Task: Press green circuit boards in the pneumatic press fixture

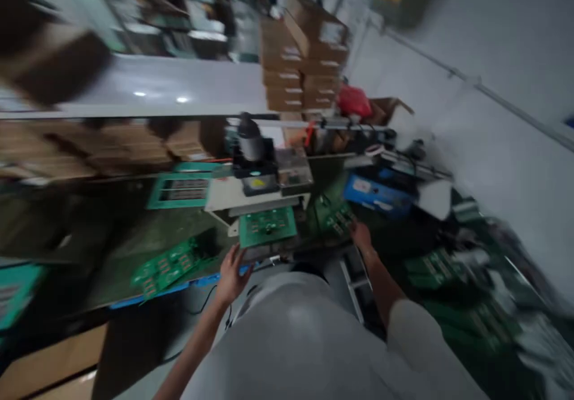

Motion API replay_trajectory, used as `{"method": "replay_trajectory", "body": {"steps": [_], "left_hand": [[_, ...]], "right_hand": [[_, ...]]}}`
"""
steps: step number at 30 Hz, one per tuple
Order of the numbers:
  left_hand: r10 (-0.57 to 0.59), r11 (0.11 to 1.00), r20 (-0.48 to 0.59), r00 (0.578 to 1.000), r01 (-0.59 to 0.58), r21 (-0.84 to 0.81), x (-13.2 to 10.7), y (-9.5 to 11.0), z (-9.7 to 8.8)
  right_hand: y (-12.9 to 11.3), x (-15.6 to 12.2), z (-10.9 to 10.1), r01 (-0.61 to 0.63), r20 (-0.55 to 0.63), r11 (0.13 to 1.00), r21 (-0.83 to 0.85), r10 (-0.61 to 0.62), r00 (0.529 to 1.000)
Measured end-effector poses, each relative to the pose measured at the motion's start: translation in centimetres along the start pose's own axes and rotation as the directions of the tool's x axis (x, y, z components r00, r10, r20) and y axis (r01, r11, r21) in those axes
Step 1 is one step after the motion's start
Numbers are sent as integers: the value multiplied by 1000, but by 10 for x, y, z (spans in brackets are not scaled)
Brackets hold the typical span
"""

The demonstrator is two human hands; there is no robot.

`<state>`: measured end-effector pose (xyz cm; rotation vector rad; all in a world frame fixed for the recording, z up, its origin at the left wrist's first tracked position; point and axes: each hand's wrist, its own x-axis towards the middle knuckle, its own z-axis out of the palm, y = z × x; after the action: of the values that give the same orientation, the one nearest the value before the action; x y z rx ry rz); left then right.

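A green circuit board (268, 235) lies at the front of a low white stand, below a black and grey device (252, 149). My left hand (231, 275) is just off the board's lower left corner, fingers apart; whether a fingertip touches it I cannot tell. To the right, my right hand (361, 237) has its fingers on the edge of another green circuit board (337, 222), which is tilted over the dark green bench and looks gripped. More green boards (168, 266) lie on the bench to the left. The picture is blurred.
A teal frame (155, 195) lies left of the white stand (219, 195). A blue box (376, 195) stands at the right. Cartons (282, 59) are stacked on a white shelf (197, 83) over the bench. More boards (433, 268) lie at the far right.
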<state>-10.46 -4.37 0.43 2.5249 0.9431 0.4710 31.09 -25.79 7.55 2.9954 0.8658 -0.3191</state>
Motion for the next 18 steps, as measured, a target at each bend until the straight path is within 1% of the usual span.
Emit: {"method": "replay_trajectory", "body": {"steps": [1, 2, 3, 4, 6, 9, 12, 15, 18], "left_hand": [[13, 1000, 12, 1000, -13, -3, 9, 1, 7], [21, 1000, 29, 999, -21, -2, 16, 1, 14], [25, 1000, 49, 998, -25, 1, 21, 2, 19], [27, 1000, 67, 997, -28, 6, 23, 3, 23], [25, 1000, 92, 995, -26, 17, 26, 4, 30], [10, 999, 133, 991, -15, 41, 31, 5, 38], [-14, 996, 214, 977, -5, 90, 41, 6, 45], [-19, 988, 315, 949, -30, 150, 54, 9, 49], [-2, 979, 421, 907, -85, 187, 67, 15, 50]], "right_hand": [[23, -6, 8, -48, 44, 999, 4, 48, 998], [39, -8, 15, -79, 81, 997, 8, 78, 994], [48, -5, 21, -98, 108, 995, 11, 97, 989], [53, 1, 26, -110, 128, 994, 12, 108, 986], [53, 18, 36, -114, 158, 993, 12, 110, 981], [43, 41, 49, -101, 183, 995, 4, 99, 978], [35, 60, 61, -97, 195, 995, -19, 99, 976], [33, 72, 67, -78, 209, 996, -49, 87, 974], [34, 79, 70, -26, 229, 996, -81, 44, 972]]}}
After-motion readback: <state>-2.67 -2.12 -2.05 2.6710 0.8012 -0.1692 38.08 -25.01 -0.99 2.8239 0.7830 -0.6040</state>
